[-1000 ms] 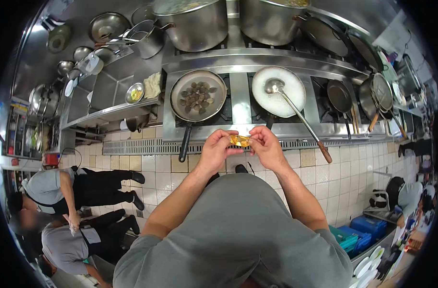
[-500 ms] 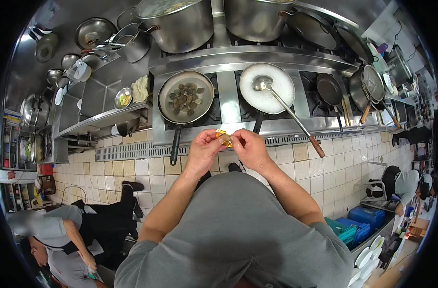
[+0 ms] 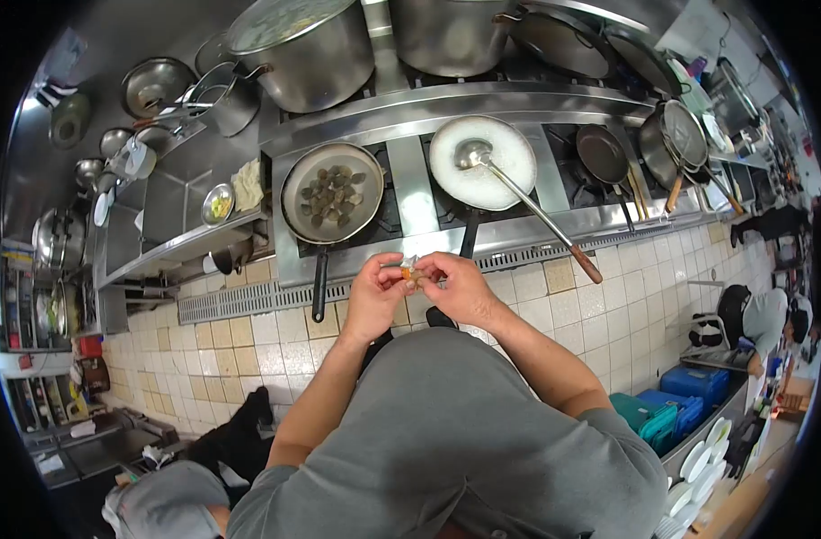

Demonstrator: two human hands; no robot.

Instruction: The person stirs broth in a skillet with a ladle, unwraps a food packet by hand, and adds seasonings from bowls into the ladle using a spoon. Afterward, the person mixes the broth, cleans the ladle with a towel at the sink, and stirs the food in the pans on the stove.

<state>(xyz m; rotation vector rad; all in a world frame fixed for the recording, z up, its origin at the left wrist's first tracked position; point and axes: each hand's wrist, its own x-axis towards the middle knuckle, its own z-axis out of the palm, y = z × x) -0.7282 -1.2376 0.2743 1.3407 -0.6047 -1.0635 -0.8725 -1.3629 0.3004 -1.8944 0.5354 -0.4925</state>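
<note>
My left hand (image 3: 374,292) and my right hand (image 3: 460,289) meet in front of the stove, fingertips pinched on a small foil wrapper (image 3: 408,268). The wrapper is silvery and orange, with a brownish piece at its lower side, partly hidden by my fingers. Ahead of my left hand sits a frying pan (image 3: 295,207) with several dark clams (image 3: 331,190) in it. A second pan beyond my right hand holds white, foamy liquid (image 3: 451,184). Across that pan rests a long-handled ladle (image 3: 534,208), its handle reaching out past the stove's front edge.
Two large stockpots (image 3: 316,63) (image 3: 446,40) stand at the back. To the right are a small dark skillet (image 3: 601,153) and stacked strainers (image 3: 683,135). A sink (image 3: 172,180) and a bowl of chopped food (image 3: 219,205) lie left. One person (image 3: 172,499) bends low behind on the left.
My fingers have shifted on the wrapper, which now shows more silver. The view has moved slightly. At lower left, a person's position has changed, and a counter there has come into sight.
</note>
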